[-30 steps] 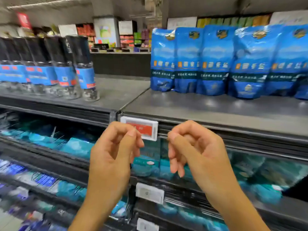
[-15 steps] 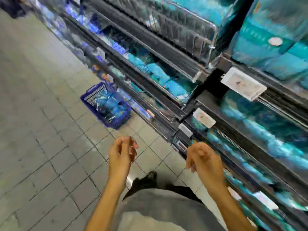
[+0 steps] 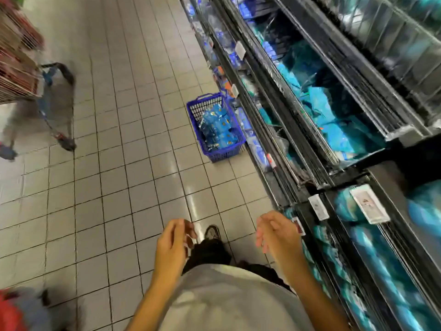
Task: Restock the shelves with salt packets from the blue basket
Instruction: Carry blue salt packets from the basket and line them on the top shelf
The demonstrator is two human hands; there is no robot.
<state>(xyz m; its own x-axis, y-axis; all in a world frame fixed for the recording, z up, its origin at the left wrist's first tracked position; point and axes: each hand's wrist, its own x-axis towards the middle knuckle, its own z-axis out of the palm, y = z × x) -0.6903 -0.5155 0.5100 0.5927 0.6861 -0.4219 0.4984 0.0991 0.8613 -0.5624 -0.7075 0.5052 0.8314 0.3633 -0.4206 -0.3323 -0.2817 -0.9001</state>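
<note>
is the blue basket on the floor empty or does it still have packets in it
Not empty: blue salt packets lie piled inside the blue basket.

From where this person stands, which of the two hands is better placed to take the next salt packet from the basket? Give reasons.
Probably the right hand, marginally. Both hands are empty, and the blue basket sits ahead against the shelves, on the right hand's side. The left hand hangs farther from the shelving.

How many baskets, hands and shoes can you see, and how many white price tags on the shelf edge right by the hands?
Blue basket: 1
Hands: 2, left hand and right hand
Shoe: 1
White price tags near the hands: 2, and
Total: 6
</note>
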